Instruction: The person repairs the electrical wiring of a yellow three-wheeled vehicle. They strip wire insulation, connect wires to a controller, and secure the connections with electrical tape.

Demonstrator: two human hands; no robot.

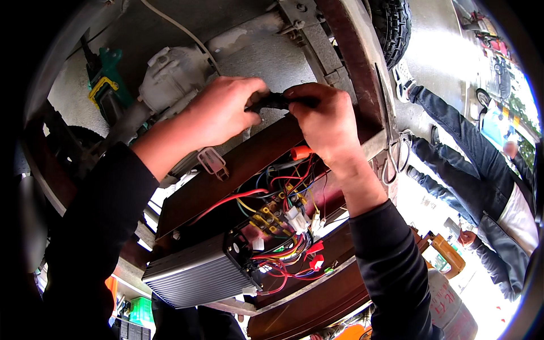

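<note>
Above an open brown metal box (226, 161), both of my hands are raised close together. Between them stretches a short black piece (275, 102), perhaps tape or a sleeved cable; its exact kind does not show. My left hand (224, 107) pinches its left end with thumb and fingers. The other end is gripped by my right hand (327, 116), fingers curled around it. Below, a finned grey controller box (198, 272) sits at the near left of the compartment. Coloured wires, white connectors (296, 220) and a terminal block with yellow lugs (269, 220) lie beside it.
A pale axle housing (170, 79) and a green-and-yellow tool (107, 85) are beyond my left hand. A rusty frame beam (362, 51) and a tyre (395, 28) stand at the far right. People in dark trousers (453, 130) are at the right. A plastic bucket (450, 309) sits near my right sleeve.
</note>
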